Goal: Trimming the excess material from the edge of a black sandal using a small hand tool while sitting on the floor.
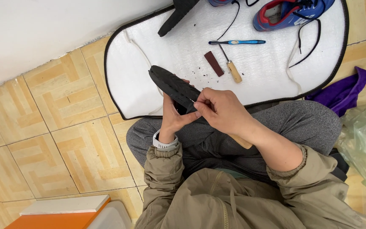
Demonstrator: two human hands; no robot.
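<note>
**Head view: hands work a tool into a black sole over the lap**

Head view looks straight down at a seated person in grey trousers and an olive jacket. The left hand (172,118), a white watch at its wrist, grasps a black sole (172,86) from beneath, fingers wrapped around its near end. The right hand (221,111) is clenched around a wooden-handled tool (240,141); the handle's butt juts out below the palm, and a thin metal tip seems to meet the sole just beside the left thumb. What kind of tip it is cannot be told.

The sole hangs in the air above the knees, its far end reaching over the near edge of a white mat (149,55) on the tiled floor. Its long axis runs diagonally: the rounded free end points toward the mat's far-left corner, the gripped end toward the person's right knee. The treaded face seems turned up.

Doing this well likely calls for a steady left hand, short controlled strokes with the tool, and the tip aimed away from the supporting fingers, which sit very close to it.

On the mat lie a blue toothbrush (237,42), a second wooden-handled tool (231,65), a small brown block (214,63) and dark crumbs. A blue-and-red shoe (289,12) sits near the far-right corner.
</note>
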